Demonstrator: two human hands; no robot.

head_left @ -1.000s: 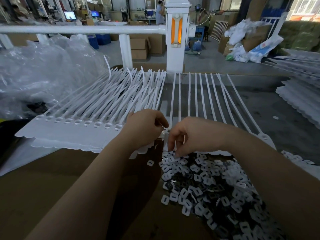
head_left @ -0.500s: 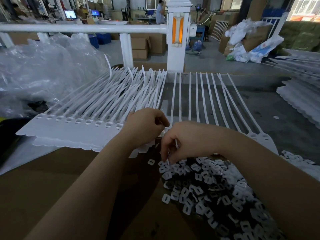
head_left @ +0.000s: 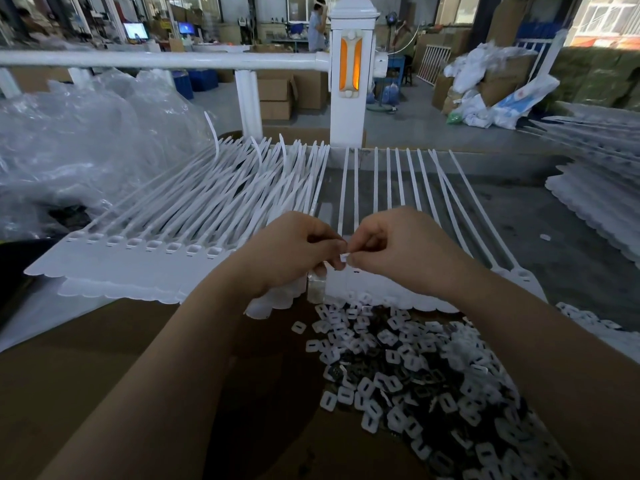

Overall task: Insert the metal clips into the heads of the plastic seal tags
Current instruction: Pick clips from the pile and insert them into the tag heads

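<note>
My left hand (head_left: 291,252) and right hand (head_left: 398,247) meet fingertip to fingertip, pinching one small white square clip (head_left: 344,258) just above the white plastic seal tags (head_left: 194,216) mid-tabletop, loose clips (head_left: 408,368) heaped toward its near-right edge.

Dim foreground, daylight from far windows, wide-angle edge bending.

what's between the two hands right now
In the head view, a small white clip sits between the fingertips of the left hand and the right hand, just above the seal tag heads.
</note>
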